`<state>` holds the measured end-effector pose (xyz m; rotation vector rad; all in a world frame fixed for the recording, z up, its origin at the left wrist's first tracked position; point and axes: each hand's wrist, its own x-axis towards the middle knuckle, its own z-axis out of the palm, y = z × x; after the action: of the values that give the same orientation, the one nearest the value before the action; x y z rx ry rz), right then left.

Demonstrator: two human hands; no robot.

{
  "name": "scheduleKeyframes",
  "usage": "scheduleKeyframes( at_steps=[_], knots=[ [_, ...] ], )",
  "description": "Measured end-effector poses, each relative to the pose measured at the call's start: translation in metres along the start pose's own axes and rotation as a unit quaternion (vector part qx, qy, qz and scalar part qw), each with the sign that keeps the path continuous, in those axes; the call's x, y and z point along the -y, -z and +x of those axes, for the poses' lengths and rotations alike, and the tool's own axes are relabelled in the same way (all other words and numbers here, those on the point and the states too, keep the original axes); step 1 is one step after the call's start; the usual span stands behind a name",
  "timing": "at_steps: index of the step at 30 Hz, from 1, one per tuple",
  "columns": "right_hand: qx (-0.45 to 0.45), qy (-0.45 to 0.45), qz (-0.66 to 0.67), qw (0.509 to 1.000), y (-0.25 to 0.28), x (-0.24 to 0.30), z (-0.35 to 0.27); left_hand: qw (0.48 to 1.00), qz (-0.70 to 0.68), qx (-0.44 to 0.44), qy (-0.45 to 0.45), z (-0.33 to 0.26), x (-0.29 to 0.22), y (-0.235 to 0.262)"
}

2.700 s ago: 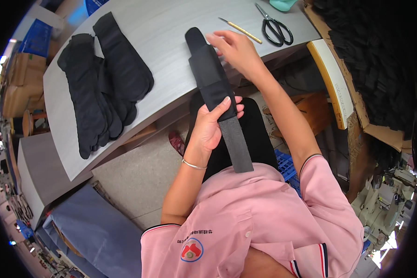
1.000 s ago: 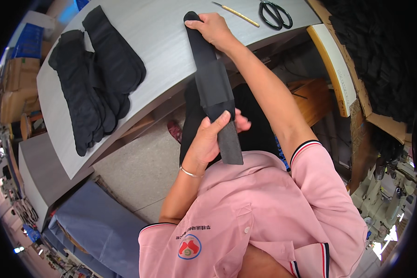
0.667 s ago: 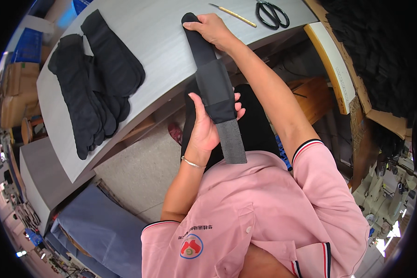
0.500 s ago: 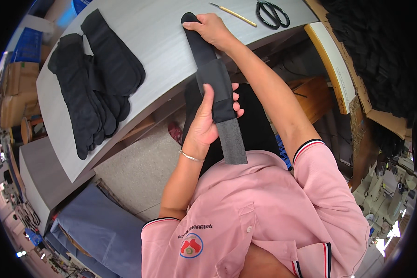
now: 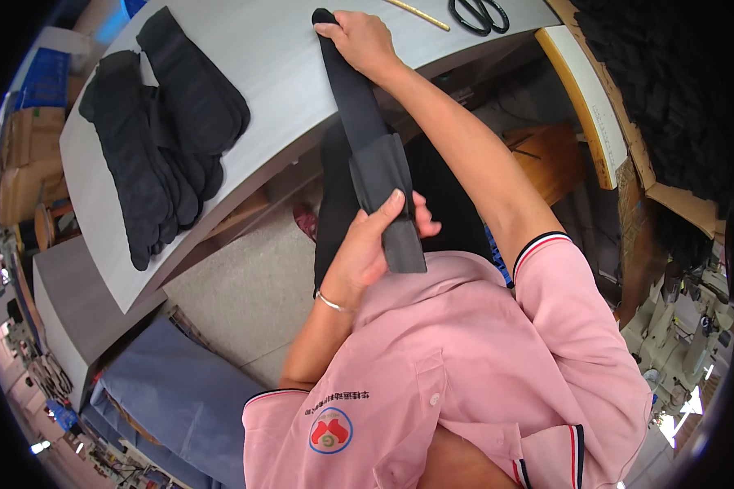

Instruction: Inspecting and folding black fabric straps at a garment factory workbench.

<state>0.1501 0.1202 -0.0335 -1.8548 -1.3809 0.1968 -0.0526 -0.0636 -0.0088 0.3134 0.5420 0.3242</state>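
Observation:
A long black fabric strap (image 5: 355,102) stretches between my two hands above the near edge of the table. My right hand (image 5: 359,39) is closed on its rounded far end, thumb on top. Lower down, my left hand (image 5: 379,236), with a bracelet at the wrist, grips the near part. The thumb lies along the top there and the fingers curl round the far side. A dark grey band (image 5: 383,167) covers the strap just above this hand, and a flat grey end (image 5: 405,254) sticks out below the thumb toward my body.
Black sock-like fabric pieces (image 5: 196,98) lie in two overlapping piles on the grey table (image 5: 277,49). Black-handled scissors (image 5: 479,15) and a thin wooden-handled tool (image 5: 420,15) lie at the far right. A cardboard box (image 5: 685,210) of black fabric stands right, blue cloth (image 5: 179,383) lower left.
My left hand has slid along the strap toward its near end. The grey band sits lower, and the black section below it no longer shows. My right hand has kept its grip.

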Motion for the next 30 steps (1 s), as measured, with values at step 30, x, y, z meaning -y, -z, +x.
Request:
scheduleKeyframes(
  at_steps=[30],
  knots=[
    [-0.032, 0.042, 0.093, 0.994, 0.025, 0.030, -0.017, 0.997, 0.020, -0.045, -0.054, 0.004, -0.010, -0.008]
  ],
)
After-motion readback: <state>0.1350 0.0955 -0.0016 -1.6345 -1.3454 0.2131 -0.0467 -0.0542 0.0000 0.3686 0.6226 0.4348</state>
